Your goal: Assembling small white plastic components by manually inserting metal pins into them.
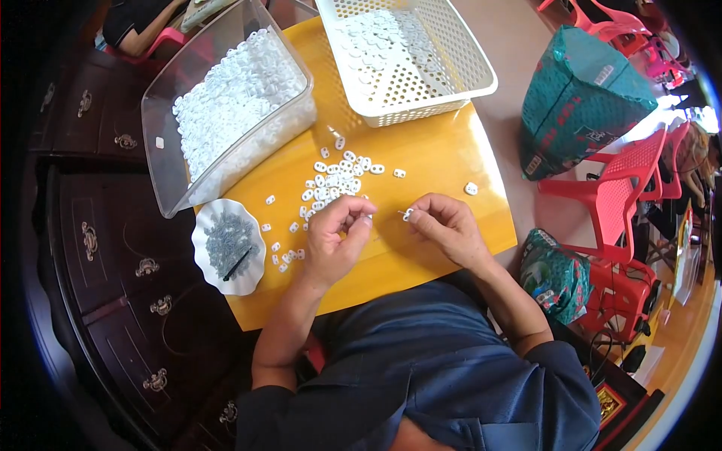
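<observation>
My right hand [450,229] pinches a small white oval plastic piece with two dark holes [408,215] between thumb and forefinger. A thin bit like a pin juts from it toward my left hand. My left hand [338,237] has thumb and fingers drawn together a short way off; what sits in that pinch, if anything, is too small to make out. Just beyond my left hand a loose pile of the same white oval pieces [337,179] spreads over the yellow tabletop [451,150]. A few pieces lie scattered singly.
At the far left stands a clear plastic bin [156,154] heaped with white pieces. A white perforated basket [406,113] holds more. Left of my arm, a scalloped white bowl [201,259] contains small greyish bits and a black stick. Dark drawers, green bags [575,98] and red chairs [613,192] surround the table.
</observation>
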Demonstrator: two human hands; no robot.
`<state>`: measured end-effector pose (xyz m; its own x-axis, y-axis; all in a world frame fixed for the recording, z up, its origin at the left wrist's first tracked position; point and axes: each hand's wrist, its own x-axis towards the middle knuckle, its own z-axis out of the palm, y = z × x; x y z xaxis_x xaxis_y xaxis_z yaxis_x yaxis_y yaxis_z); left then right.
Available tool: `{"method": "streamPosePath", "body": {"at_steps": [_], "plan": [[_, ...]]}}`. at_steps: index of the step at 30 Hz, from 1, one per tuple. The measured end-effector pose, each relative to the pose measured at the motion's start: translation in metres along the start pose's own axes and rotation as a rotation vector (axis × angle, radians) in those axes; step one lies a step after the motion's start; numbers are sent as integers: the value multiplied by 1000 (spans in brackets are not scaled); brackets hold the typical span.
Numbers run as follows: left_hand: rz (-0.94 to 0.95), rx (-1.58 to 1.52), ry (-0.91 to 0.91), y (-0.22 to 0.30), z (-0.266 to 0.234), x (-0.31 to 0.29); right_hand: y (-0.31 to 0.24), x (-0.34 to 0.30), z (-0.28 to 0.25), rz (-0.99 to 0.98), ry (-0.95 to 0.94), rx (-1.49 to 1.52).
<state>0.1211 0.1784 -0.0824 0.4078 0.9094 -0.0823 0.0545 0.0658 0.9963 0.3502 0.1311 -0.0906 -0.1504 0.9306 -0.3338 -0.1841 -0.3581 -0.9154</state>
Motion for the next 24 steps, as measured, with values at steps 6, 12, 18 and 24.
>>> {"method": "streamPosePath", "body": {"at_steps": [6, 12, 18, 24], "plan": [[60, 23, 67, -4, 9, 4, -2, 1, -6, -1, 0, -2], [40, 136, 56, -3, -2, 4, -5, 2, 0, -21, 6, -2], [-75, 120, 21, -1, -7, 3, -7, 4, 7, -40, 24, -2], [-50, -100, 20, -9, -1, 7, -2, 11, 7, -32, 6, -7]]}}
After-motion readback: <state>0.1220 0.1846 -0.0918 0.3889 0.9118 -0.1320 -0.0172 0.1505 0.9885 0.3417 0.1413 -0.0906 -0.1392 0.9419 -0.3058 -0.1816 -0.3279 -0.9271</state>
